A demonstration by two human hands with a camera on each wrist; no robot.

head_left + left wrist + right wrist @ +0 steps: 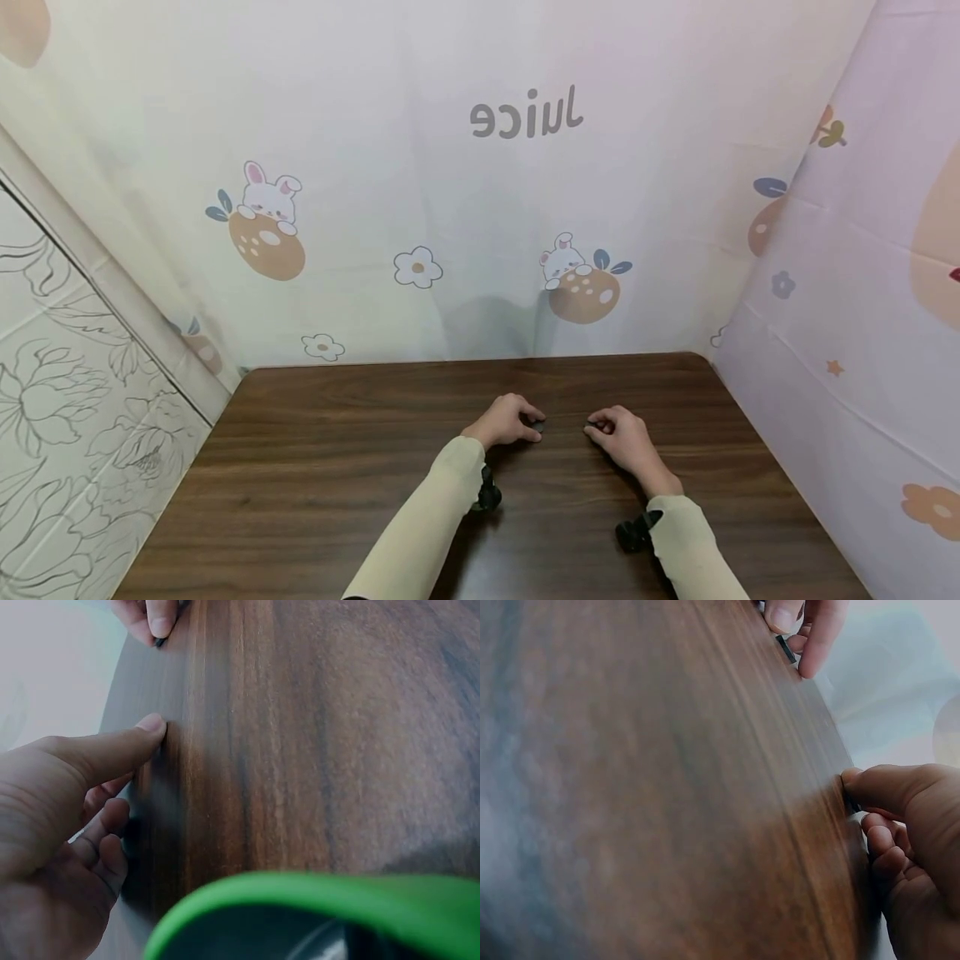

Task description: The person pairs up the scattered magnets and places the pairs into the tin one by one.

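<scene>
My left hand (510, 420) pinches a small flat dark piece (538, 426) between thumb and fingers, low over the table. In the right wrist view that piece (786, 649) shows as a thin black edge at the tabletop. My right hand (626, 440) pinches another small dark piece (590, 424) a short way to the right. Its thumb and fingers cover most of it; a dark sliver (853, 802) shows in the right wrist view. The two pieces are apart, with bare wood between them. What kind of thing they are is too small to tell.
Both hands work over a brown wood-grain table (315, 467). A pale printed curtain (360, 208) hangs at the back edge, with more cloth at both sides. Black wrist cameras (636, 533) sit under the sleeves, close to the tabletop.
</scene>
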